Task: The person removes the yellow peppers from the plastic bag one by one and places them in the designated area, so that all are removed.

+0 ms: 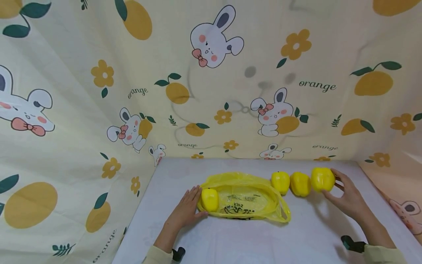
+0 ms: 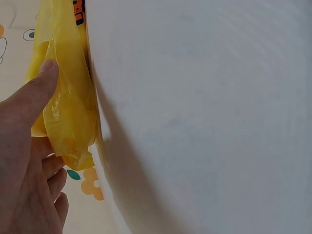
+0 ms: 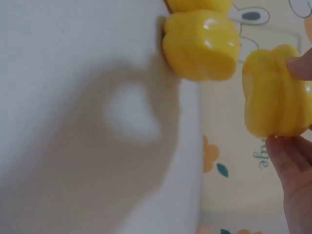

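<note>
My right hand (image 1: 351, 196) grips a yellow bell pepper (image 1: 322, 179) between thumb and fingers. In the right wrist view this held bell pepper (image 3: 275, 92) is off the table, and a shadow falls below it. Two more yellow bell peppers, the middle one (image 1: 300, 184) and the left one (image 1: 280, 182), sit just left of it by the bag's right end. A yellow plastic bag (image 1: 247, 198) lies with its mouth spread, one bell pepper (image 1: 210, 200) inside its left end. My left hand (image 1: 186, 209) holds that end, its thumb against the bag's side in the left wrist view.
The white table (image 1: 165, 234) extends in front of the bag and to both sides. A cream cloth (image 1: 211, 84) printed with rabbits and oranges hangs behind and at the left and right. A dark strap piece shows at each wrist.
</note>
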The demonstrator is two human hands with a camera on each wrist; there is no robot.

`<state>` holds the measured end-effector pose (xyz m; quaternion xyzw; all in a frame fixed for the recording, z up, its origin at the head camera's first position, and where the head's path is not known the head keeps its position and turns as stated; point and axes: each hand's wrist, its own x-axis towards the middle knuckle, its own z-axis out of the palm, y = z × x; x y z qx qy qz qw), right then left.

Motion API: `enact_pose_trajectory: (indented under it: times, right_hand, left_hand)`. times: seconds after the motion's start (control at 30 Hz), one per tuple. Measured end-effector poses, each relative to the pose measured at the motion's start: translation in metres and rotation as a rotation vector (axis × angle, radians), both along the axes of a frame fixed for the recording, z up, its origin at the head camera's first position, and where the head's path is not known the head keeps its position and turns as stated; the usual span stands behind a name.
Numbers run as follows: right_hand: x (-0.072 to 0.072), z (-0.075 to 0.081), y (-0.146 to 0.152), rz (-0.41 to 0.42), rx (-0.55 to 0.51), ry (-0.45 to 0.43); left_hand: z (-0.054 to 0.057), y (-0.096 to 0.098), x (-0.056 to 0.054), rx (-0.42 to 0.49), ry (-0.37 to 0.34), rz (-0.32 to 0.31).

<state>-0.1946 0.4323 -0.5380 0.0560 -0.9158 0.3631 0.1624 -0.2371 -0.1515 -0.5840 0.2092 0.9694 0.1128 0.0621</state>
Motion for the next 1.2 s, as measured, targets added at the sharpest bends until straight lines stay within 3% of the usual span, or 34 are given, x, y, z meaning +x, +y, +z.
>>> enact_pose_trajectory:
  times: [0.23,0.63,0.9,1.2]
  right_hand:
    - [-0.004,-0.01,0.009,-0.012,-0.009,-0.036]
    - [-0.009,-0.028,0.02,-0.027,-0.044,-0.196]
    - [-0.013,-0.034,0.027,-0.04,-0.094,-0.366]
    - [-0.018,-0.042,0.029,-0.026,-0.072,-0.348]
  left_hand:
    - [-0.002,0.0,0.0,0.005,-0.003,0.002]
    - [0.0,0.0,0.001,0.017,-0.002,-0.002]
    - [-0.001,0.0,0.0,-0.002,0.004,-0.002]
    - [0.0,0.0,0.001,-0.008,0.005,-0.007]
